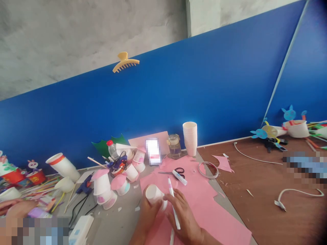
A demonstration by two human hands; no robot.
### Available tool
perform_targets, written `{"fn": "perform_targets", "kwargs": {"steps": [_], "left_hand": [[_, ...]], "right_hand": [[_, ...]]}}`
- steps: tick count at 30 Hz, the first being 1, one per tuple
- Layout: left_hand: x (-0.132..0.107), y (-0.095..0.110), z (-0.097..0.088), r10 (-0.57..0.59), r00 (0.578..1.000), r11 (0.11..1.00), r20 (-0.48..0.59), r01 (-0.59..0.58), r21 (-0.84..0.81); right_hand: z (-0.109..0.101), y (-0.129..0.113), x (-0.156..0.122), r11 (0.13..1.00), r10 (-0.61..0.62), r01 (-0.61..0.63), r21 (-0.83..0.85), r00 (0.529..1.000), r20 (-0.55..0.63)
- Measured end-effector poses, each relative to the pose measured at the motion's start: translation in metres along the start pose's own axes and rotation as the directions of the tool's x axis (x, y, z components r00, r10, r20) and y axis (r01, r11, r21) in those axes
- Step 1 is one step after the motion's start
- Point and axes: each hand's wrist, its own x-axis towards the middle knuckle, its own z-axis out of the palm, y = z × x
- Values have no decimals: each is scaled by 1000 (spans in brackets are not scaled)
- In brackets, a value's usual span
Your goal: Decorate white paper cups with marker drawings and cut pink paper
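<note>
A white paper cup [153, 192] is tilted in my left hand [148, 213], with the fingers wrapped around its side. My right hand [186, 219] has a white marker [174, 206] with a pink band between its fingers, and its fingertips are close to the cup. Whether they touch it I cannot tell. Beneath both hands lies a large sheet of pink paper [217, 211]. Just beyond them on the sheet are black-handled scissors [178, 171] and a glue stick [180, 177]. A roll of tape [216, 174] rests on the sheet's right edge.
White cups with pink paper pieces [101, 183] stand at left, near a blue glue gun [85, 183] and power strip [81, 230]. A cup stack [190, 139] and glass jar [174, 146] stand by the blue partition [163, 98]. Another person's hand [19, 207] is at far left.
</note>
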Motion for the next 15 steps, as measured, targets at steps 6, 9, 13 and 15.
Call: {"fn": "perform_targets", "kwargs": {"steps": [6,9,13,15], "left_hand": [[-5,9,1,0,995,999,100,-5,50],[-5,10,1,-29,995,999,97,26,32],[-3,8,0,-67,992,998,105,66,20],[-2,10,-1,-77,993,997,88,77,-1]], "right_hand": [[2,1,-4,999,20,-20,39,1000,-1],[1,1,-6,999,29,-28,38,999,-17],[-4,-1,-7,999,-9,9,32,1000,-7],[-8,-2,-6,998,-48,48,41,999,2]]}}
